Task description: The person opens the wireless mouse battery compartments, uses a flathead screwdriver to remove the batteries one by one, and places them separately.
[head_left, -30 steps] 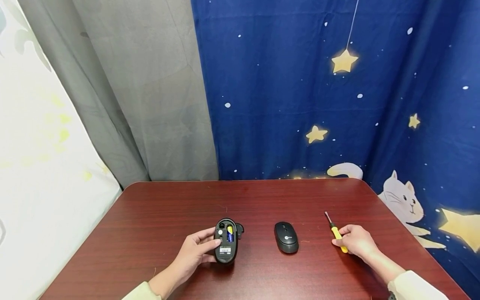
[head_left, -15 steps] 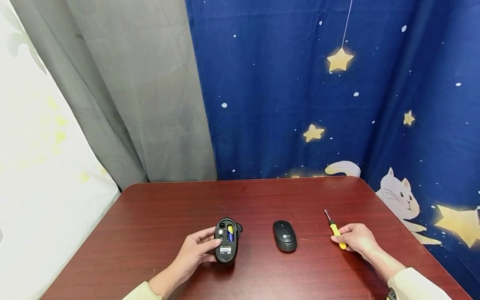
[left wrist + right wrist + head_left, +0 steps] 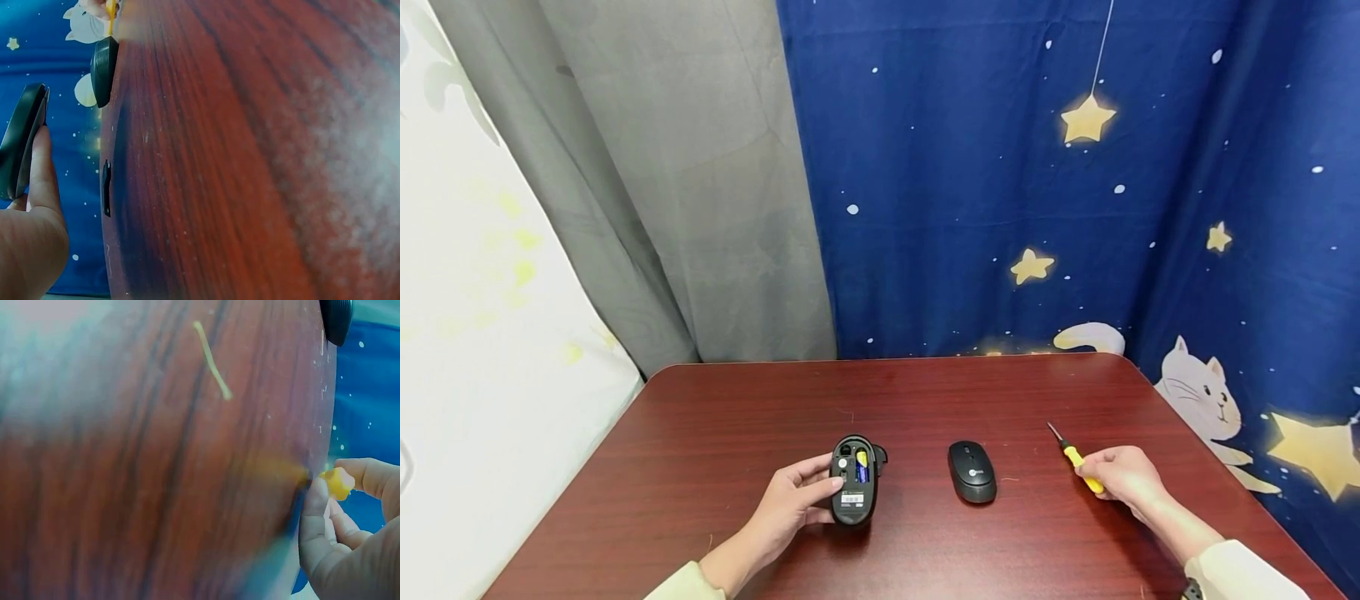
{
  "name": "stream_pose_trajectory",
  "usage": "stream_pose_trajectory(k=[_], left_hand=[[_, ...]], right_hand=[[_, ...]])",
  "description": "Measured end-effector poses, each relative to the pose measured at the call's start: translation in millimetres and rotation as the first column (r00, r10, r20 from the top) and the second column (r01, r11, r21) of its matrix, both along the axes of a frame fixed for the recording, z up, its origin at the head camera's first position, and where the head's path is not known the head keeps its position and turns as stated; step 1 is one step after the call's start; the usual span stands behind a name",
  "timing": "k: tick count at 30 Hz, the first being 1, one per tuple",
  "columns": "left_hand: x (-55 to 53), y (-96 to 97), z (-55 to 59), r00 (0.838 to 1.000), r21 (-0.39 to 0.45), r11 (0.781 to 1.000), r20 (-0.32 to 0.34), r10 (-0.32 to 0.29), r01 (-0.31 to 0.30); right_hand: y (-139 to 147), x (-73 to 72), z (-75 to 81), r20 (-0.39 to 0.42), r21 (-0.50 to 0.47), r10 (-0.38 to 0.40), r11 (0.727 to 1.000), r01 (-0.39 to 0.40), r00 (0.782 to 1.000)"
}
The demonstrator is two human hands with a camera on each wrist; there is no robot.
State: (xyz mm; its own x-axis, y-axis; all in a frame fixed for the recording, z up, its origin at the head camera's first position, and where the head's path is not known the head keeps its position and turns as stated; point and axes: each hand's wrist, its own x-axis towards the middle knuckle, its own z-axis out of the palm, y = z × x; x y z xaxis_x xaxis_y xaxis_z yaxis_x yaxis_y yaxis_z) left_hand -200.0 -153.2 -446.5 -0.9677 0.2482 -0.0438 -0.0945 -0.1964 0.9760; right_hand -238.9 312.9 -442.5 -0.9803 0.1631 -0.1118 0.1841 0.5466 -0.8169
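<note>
1. As I look down in the head view, my left hand (image 3: pixel 784 510) grips the held mouse (image 3: pixel 853 485) by its side, thumb on the underside, which faces me; a yellow-and-blue battery (image 3: pixel 862 467) shows in its bay.
2. In the same view, a black cover (image 3: pixel 881 456) shows just beyond the held mouse's right edge, and the other mouse (image 3: pixel 972 472) lies top up on the red-brown table (image 3: pixel 737 417), between my 2 hands.
3. Further right, my right hand (image 3: pixel 1123 477) pinches the screwdriver (image 3: pixel 1084 467) by its yellow handle, the shaft pointing away from me and to the left. I cannot tell whether its tip touches the table.
4. In the left wrist view, I see the held mouse edge-on in my fingers, raised off the table, with the cover lying flat apart from it.
5. In the right wrist view, my thumb and finger clasp the yellow handle; a pale strip (image 3: pixel 212 360) lies on the table.
</note>
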Motion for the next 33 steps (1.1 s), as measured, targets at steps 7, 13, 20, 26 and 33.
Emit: stream_pose_trajectory(k=[7, 13, 20, 26, 33], left_hand=[[-0.3, 0.0, -0.4, 1.0, 0.004, 1.0, 0.001, 0.0, 0.0], [0.7, 1.5, 1.2, 1.0, -0.013, 1.0, 0.01, 0.016, -0.016], [1.8, 2.0, 1.4, 1.0, -0.014, 1.0, 0.016, 0.015, -0.015], [2.4, 1.4, 2.0, 1.0, -0.006, 1.0, 0.017, 0.011, -0.011], [2.7, 0.8, 1.4, 1.0, -0.004, 1.0, 0.016, 0.009, -0.009]], right_hand=[[5.1, -2.4, 8.7, -0.019, -0.022, -0.008, 1.0, 0.008, 1.0], [6.7, -3.1, 17.5, -0.046, -0.066, -0.018, 0.998, 0.015, 0.999], [4.4, -4.2, 24.1, -0.095, -0.136, -0.002, 0.991, -0.011, 0.995], [-1.4, -6.5, 32.3, -0.122, -0.218, 0.016, 0.975, -0.042, 0.992], [-11.5, -8.6, 44.9, -0.168, -0.285, 0.036, 0.955, -0.083, 0.985]])
